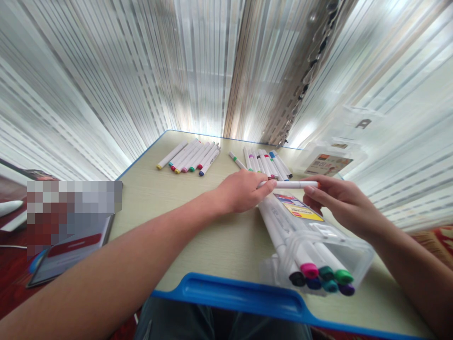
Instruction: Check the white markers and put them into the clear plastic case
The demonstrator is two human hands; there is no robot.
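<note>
A white marker [292, 184] with an orange end lies level between my two hands, above the far end of a clear plastic marker case. My left hand [244, 191] pinches its left end, and my right hand [339, 200] grips the orange end between thumb and fingers. Below them the marker case [295, 241] lies on its side with its open end towards me. Several markers show inside it, capped in pink [309, 270], black, blue, teal, green and purple. A colourful label [300, 210] covers part of its top.
On the table [201, 226], one group of white markers [191, 158] lies at the far left and another group [265, 163] beyond my hands. A second clear case [332, 158] stands at the back right. A blue tray edge [244, 295] runs along the front; curtains [198, 71] hang behind.
</note>
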